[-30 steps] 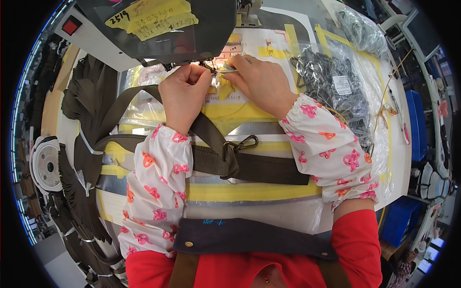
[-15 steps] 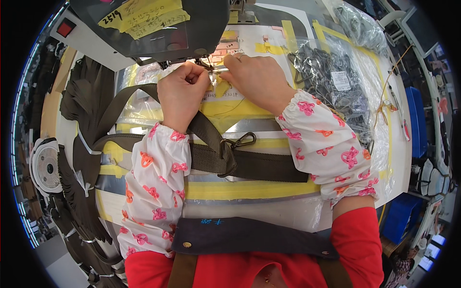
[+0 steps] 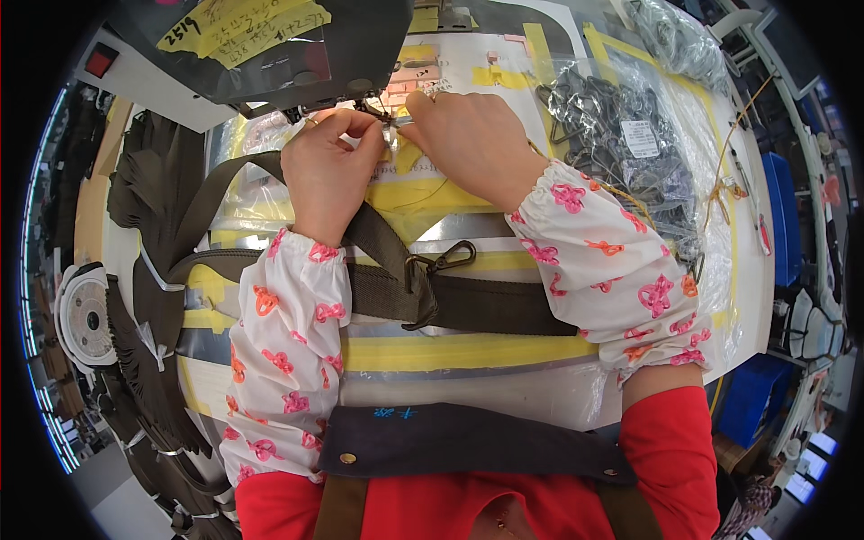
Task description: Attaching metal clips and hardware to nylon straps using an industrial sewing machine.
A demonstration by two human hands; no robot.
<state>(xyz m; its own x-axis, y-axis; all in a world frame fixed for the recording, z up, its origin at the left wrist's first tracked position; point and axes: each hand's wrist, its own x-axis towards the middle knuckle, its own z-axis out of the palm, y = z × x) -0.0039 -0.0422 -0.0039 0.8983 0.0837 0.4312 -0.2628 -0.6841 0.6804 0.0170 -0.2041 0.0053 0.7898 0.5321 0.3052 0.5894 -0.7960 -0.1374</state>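
Observation:
My left hand (image 3: pixel 331 166) is closed in a pinch beside the needle area (image 3: pixel 376 112) of a dark sewing machine (image 3: pixel 297 54). What its fingertips hold is too small to make out. Facing it from the right, my right hand (image 3: pixel 472 144) has its thumb and fingers closed round a slim silver tool (image 3: pixel 401 121), mostly hidden by the hand. Below both hands a dark olive webbing strap (image 3: pixel 495 306) lies folded across the table, with a dark metal snap hook (image 3: pixel 445 259) on it. Part of the strap passes behind my left wrist.
Bundled olive webbing (image 3: pixel 157 180) hangs at the left edge, near a white round device (image 3: pixel 85 315). On the right lie a clear bag of dark metal hooks (image 3: pixel 603 117) and a red-handled tool (image 3: pixel 763 234). Yellow tape (image 3: pixel 468 351) covers parts of the tabletop (image 3: pixel 468 391).
Both hands have shifted slightly left, the right one also a little upward. Its fingers now hide more of the silver tool. The whole view has moved a little, the machine sitting further left.

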